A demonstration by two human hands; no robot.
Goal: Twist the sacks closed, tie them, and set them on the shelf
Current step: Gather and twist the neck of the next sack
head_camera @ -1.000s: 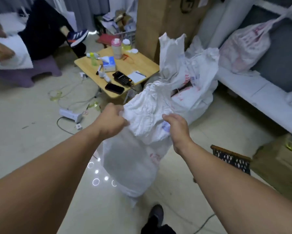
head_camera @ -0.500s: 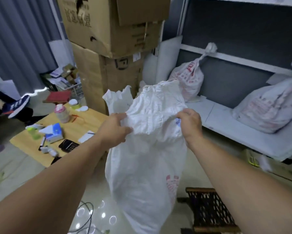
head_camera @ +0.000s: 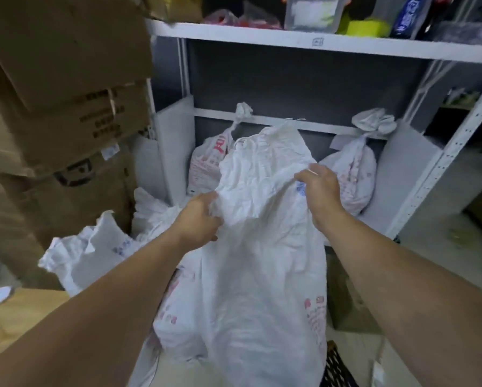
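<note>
Facing the white shelf [head_camera: 440,174], we hold the white woven sack [head_camera: 256,275] up, left hand [head_camera: 198,219] gripping its left top edge, right hand [head_camera: 320,191] gripping the right, tied sack [head_camera: 206,166] and second tied sack [head_camera: 357,174] shelved behind.

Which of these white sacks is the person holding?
The front sack, untied, gripped by left hand and right hand. The left shelf sack and right shelf sack stand knotted behind it.

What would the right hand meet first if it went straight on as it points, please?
The held sack that the right hand grips; beyond it, probably the leftmost tied sack, depth unclear.
</note>
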